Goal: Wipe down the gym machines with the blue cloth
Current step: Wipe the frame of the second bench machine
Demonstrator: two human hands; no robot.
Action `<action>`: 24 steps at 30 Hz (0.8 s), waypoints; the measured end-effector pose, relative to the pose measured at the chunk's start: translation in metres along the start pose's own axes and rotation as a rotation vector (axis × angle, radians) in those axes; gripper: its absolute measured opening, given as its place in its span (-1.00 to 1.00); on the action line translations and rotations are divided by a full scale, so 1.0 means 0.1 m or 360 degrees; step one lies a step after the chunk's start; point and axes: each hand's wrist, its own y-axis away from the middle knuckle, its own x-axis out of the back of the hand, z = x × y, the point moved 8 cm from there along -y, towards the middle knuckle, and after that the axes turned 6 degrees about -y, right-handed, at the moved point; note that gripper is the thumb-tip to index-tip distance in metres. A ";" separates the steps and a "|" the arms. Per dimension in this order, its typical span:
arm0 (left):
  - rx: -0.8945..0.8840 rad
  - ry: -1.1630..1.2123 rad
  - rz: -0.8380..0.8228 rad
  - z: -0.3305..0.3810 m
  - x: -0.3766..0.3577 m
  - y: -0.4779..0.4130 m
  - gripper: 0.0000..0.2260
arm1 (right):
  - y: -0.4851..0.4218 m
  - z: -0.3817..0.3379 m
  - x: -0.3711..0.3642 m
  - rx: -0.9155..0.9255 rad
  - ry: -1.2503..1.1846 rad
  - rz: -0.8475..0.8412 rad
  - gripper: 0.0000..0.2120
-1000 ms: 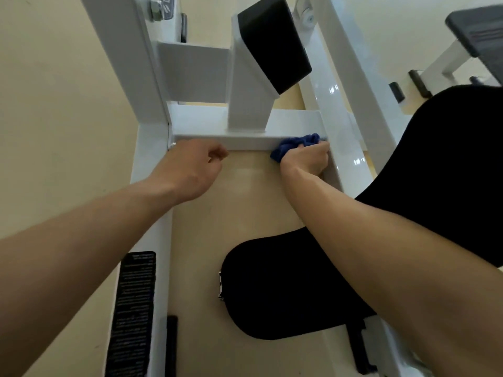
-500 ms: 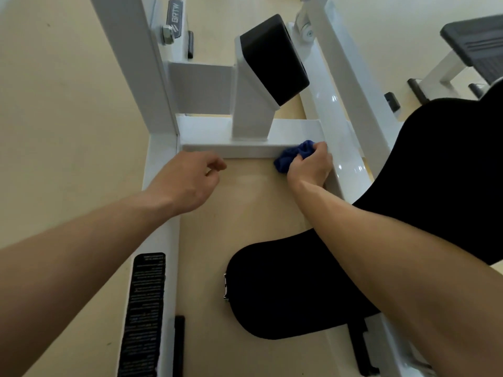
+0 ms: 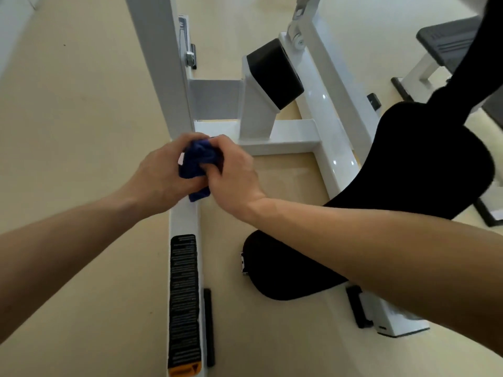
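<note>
The blue cloth (image 3: 198,161) is bunched between both my hands, above the left base rail (image 3: 184,221) of the white gym machine. My left hand (image 3: 160,172) curls round the cloth from the left. My right hand (image 3: 231,175) grips it from the right, fingers folded over its top. A tail of cloth hangs down onto the rail. The white crossbar (image 3: 285,137) with its angled post and black pad (image 3: 275,74) lies just beyond my hands.
A white upright post (image 3: 158,63) rises at the left. A black seat pad (image 3: 283,270) and a larger black pad (image 3: 424,161) lie to the right. The rail carries a black label (image 3: 183,297). Another bench (image 3: 446,44) stands far right on the beige floor.
My right hand carried the cloth from the crossbar's right end leftward to the left rail. My left hand, idle and loosely curled before, now holds the cloth too. The view pulled back.
</note>
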 end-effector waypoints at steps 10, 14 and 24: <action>0.0135 0.0077 -0.0089 -0.13 0.20 0.45 -0.62 | 0.70 0.94 0.44 -0.0459 0.1507 -0.1117 -0.49; 0.0124 0.0029 -0.0117 -0.08 0.30 0.56 -0.60 | 1.00 1.25 0.42 -0.0513 0.1791 -0.1485 -0.27; 0.0063 -0.0032 -0.0198 -0.01 0.43 0.92 -0.66 | 0.94 1.24 0.51 -0.0607 0.1785 -0.1522 0.28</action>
